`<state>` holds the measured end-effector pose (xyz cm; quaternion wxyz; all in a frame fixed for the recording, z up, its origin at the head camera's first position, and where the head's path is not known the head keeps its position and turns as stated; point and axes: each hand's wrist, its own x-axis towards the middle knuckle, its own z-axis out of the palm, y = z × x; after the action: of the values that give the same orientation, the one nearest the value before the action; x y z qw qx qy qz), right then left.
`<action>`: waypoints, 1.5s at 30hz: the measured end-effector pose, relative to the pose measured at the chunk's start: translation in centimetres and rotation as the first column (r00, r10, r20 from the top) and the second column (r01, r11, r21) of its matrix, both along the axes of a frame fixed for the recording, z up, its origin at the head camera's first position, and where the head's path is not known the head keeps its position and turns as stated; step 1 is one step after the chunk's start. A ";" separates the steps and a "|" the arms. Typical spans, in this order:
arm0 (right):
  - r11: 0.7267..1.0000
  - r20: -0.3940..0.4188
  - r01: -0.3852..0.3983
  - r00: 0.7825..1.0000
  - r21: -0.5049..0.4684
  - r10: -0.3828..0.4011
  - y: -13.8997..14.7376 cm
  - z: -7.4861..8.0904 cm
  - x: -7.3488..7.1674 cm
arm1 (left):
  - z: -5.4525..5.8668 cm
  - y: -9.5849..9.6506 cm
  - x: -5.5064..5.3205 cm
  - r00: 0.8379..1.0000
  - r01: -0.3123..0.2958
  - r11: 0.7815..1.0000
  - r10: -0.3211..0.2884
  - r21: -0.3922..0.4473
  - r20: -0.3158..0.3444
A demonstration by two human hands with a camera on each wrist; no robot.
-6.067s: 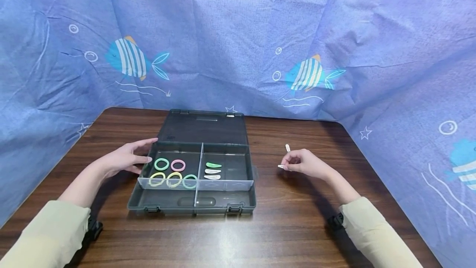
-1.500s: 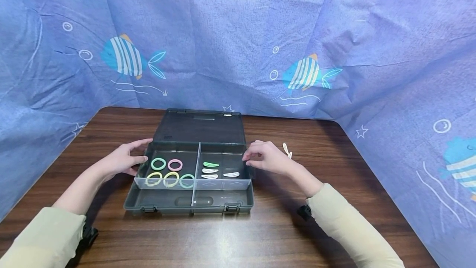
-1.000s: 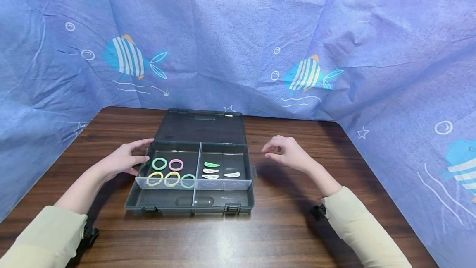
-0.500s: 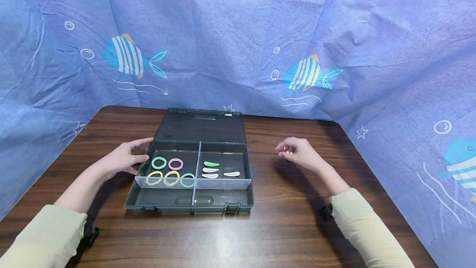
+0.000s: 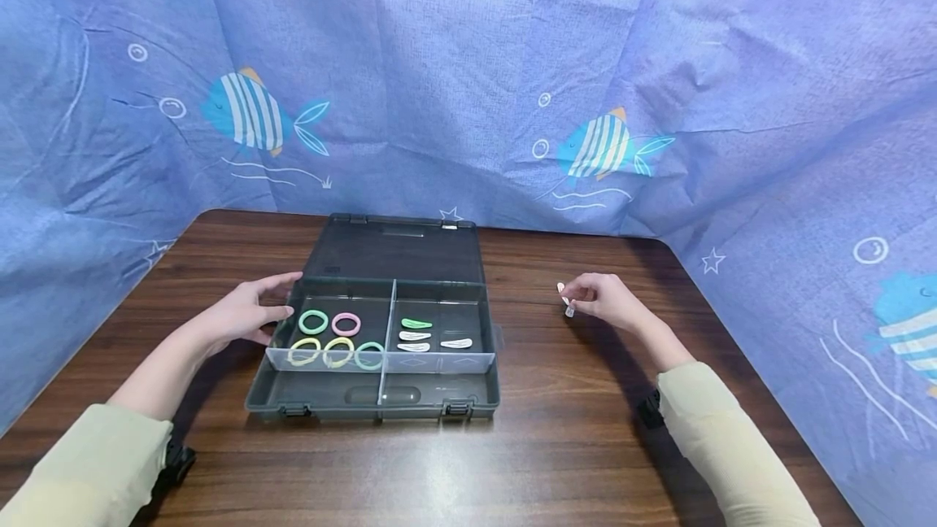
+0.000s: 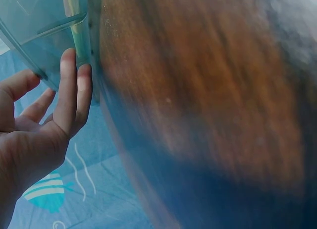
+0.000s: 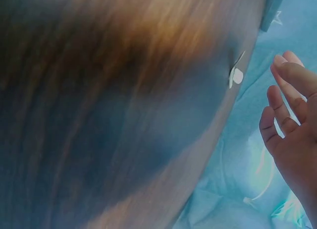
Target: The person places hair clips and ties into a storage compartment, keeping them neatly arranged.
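Note:
On the table stands a dark translucent divided box (image 5: 318,397) with its lid (image 5: 398,250) folded back. My left hand (image 5: 245,311) rests against its left side, fingers extended and touching the wall (image 6: 85,40). Several coloured hair ties (image 5: 346,324) lie in the back left compartment. The back right one holds a green snap hair clip (image 5: 416,323) and several white snap clips (image 5: 457,343). Right of the box, two white clips (image 5: 569,311) lie close together on the wood. My right hand (image 5: 606,301) hovers beside them, fingers loosely bent; in the right wrist view its fingertips (image 7: 280,60) are apart from the clips (image 7: 237,76).
Both front compartments (image 5: 439,389) of the box lie behind two latches (image 5: 459,408). A blue fish-patterned cloth (image 5: 468,104) hangs behind and beside the brown wooden table (image 5: 586,446).
Six seconds ago my right hand pinched a white clip; that clip now lies at the right of the back right compartment. My right hand has moved back right to the loose clips. My left hand stays.

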<state>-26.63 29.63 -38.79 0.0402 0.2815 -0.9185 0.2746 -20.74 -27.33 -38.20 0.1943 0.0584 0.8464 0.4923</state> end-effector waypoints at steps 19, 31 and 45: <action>0.986 0.068 0.027 0.997 0.165 -0.039 0.9 -1.7 -1.5 | -0.2 0.1 0.1 1.000 -0.004 1.000 0.004 0.013 0.017; 0.981 0.100 0.047 0.993 0.188 -0.066 1.0 -1.8 -1.5 | -0.3 -0.2 0.0 1.000 -0.001 1.000 0.001 0.021 0.019; 0.987 0.149 0.053 0.986 0.153 -0.076 1.2 -1.7 -1.4 | -0.1 -0.2 -0.2 1.000 -0.004 1.000 0.004 0.014 0.010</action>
<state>-28.04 30.85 -40.44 -0.0431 0.2315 -0.9454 0.2252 -20.96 -27.55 -38.29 0.1970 0.0555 0.8421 0.4989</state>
